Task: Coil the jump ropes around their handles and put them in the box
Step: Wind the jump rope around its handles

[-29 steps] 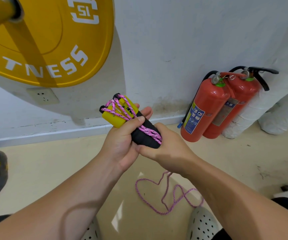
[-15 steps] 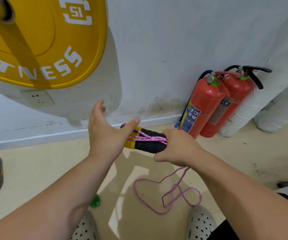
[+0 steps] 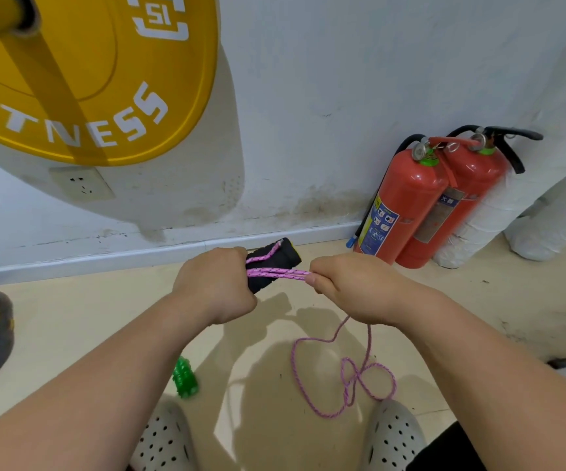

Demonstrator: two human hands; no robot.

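The handles (image 3: 276,258) are gripped in the left hand (image 3: 213,287), fingers curled round them, and held above the floor (image 3: 71,317) near the wall. The pink rope (image 3: 276,273) is pinched in the right hand (image 3: 346,287) and drawn taut across the black foam. A few turns are seen on the handles, and a long slack run drops from the right hand to the floor, where it is crossed over itself just ahead of the shoes (image 3: 393,433).

That crossed heap is the danger: if it is hauled up quickly, a knot could be pulled tight. The slack could also be caught under a shoe and the wrap jerked. Should tension be eased, the turn nearest the handle ends might be shed. No box is in view.
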